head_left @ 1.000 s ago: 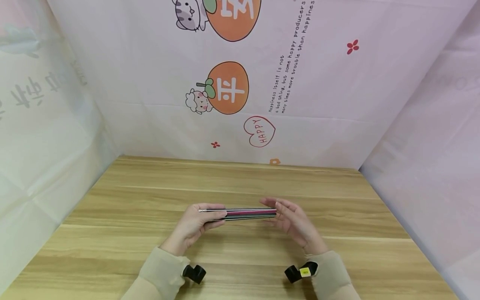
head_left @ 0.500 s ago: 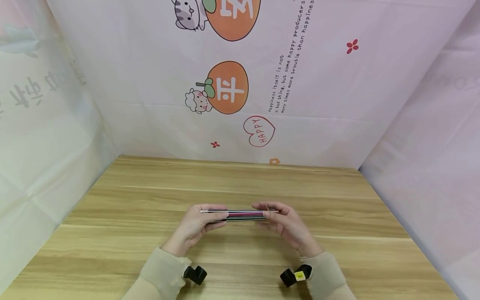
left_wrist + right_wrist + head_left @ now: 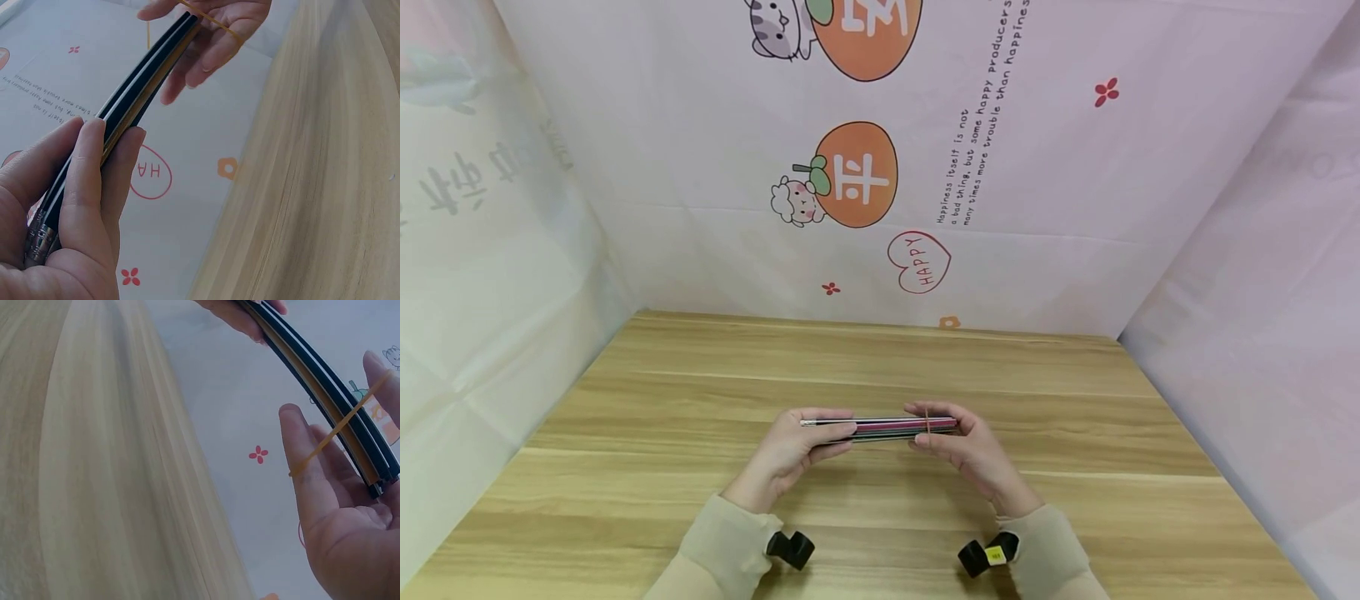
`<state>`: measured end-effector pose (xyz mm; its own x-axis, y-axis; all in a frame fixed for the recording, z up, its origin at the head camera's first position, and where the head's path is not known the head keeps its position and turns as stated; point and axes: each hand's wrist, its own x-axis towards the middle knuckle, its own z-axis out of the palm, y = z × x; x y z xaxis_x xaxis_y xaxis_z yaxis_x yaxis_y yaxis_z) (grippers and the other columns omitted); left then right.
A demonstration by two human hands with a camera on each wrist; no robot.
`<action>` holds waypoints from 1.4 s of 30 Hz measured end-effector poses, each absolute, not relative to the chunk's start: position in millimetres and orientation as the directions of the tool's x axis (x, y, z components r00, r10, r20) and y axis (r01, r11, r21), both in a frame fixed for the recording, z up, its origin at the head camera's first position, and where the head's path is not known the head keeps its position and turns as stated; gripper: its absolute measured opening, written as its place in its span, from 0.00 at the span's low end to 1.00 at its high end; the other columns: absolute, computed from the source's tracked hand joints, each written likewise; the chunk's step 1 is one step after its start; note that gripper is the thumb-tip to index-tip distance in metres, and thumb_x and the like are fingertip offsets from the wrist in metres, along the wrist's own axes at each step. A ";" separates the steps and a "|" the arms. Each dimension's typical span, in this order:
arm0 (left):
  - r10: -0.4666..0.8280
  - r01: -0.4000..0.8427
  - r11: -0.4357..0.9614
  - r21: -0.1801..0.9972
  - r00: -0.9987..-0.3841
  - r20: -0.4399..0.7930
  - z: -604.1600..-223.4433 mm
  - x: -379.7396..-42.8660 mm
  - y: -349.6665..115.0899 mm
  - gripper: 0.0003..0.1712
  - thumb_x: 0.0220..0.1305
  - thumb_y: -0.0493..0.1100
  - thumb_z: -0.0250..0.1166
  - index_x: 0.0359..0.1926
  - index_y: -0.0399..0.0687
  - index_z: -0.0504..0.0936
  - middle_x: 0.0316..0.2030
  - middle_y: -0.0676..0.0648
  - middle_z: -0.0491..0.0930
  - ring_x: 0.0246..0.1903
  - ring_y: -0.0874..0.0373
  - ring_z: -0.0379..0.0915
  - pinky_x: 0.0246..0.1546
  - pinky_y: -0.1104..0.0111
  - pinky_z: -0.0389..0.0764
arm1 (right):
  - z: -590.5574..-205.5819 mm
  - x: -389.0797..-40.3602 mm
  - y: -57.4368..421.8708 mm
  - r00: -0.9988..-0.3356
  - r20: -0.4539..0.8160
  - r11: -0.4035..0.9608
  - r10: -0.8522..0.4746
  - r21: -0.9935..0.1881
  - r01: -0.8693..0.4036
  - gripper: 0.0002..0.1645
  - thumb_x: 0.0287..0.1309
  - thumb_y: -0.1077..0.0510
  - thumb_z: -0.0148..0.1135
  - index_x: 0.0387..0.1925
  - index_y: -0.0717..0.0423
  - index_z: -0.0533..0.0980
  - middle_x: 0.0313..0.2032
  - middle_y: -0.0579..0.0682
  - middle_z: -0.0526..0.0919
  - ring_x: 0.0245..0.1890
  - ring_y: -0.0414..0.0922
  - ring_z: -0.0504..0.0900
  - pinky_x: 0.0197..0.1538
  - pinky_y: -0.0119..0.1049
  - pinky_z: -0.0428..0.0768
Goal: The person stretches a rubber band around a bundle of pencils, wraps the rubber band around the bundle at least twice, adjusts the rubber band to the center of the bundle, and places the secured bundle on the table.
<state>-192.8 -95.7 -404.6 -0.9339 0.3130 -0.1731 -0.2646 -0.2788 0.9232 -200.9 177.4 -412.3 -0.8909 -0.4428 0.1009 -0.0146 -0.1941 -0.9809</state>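
While the left hand (image 3: 786, 446) grips the pencil bundle (image 3: 887, 427), slackening there might let it fan apart. Long axis sideways, metal-collared ends leftmost, it points right from that grip to the right hand (image 3: 976, 452), whose straight, spread fingers stretch a rubber band (image 3: 342, 424) across it; a slipping fingertip could snap that off.

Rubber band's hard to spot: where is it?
In the right wrist view, at right, the rubber band, stretched by the right hand, crosses the pencils near one end.
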 end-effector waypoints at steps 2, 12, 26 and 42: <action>0.313 -0.265 -0.280 0.923 -0.934 -0.173 -404.6 -192.7 -96.1 0.29 0.63 0.31 0.66 0.61 0.18 0.69 0.59 0.28 0.73 0.48 0.51 0.83 0.50 0.70 0.86 | -413.6 -200.5 176.6 -0.900 0.093 -0.165 -0.425 -0.986 -0.024 0.32 0.57 0.70 0.66 0.63 0.68 0.69 0.59 0.46 0.80 0.55 0.45 0.81 0.56 0.35 0.85; 0.322 -0.280 -0.302 0.911 -0.930 -0.179 -405.5 -193.1 -96.2 0.30 0.63 0.29 0.65 0.62 0.18 0.67 0.57 0.28 0.75 0.47 0.54 0.84 0.50 0.71 0.86 | -415.6 -200.5 173.6 -0.931 0.047 -0.044 -0.361 -0.998 -0.033 0.34 0.53 0.67 0.71 0.62 0.62 0.72 0.57 0.42 0.81 0.54 0.44 0.79 0.51 0.29 0.85; 0.375 -0.315 -0.353 0.881 -0.910 -0.175 -406.8 -193.7 -97.0 0.28 0.63 0.29 0.64 0.61 0.19 0.69 0.47 0.40 0.82 0.43 0.57 0.84 0.48 0.72 0.86 | -425.4 -202.6 168.1 -0.931 0.122 -0.078 -0.344 -0.992 -0.101 0.29 0.52 0.76 0.66 0.58 0.71 0.73 0.59 0.47 0.82 0.60 0.41 0.79 0.56 0.30 0.83; 0.421 -0.348 -0.333 0.877 -0.886 -0.192 -403.9 -189.1 -91.5 0.30 0.64 0.30 0.64 0.63 0.19 0.67 0.48 0.39 0.82 0.43 0.57 0.85 0.46 0.73 0.86 | -426.6 -198.7 156.7 -0.982 -0.055 -0.248 -0.180 -0.964 0.099 0.24 0.72 0.49 0.55 0.53 0.65 0.80 0.51 0.49 0.86 0.40 0.35 0.85 0.39 0.23 0.85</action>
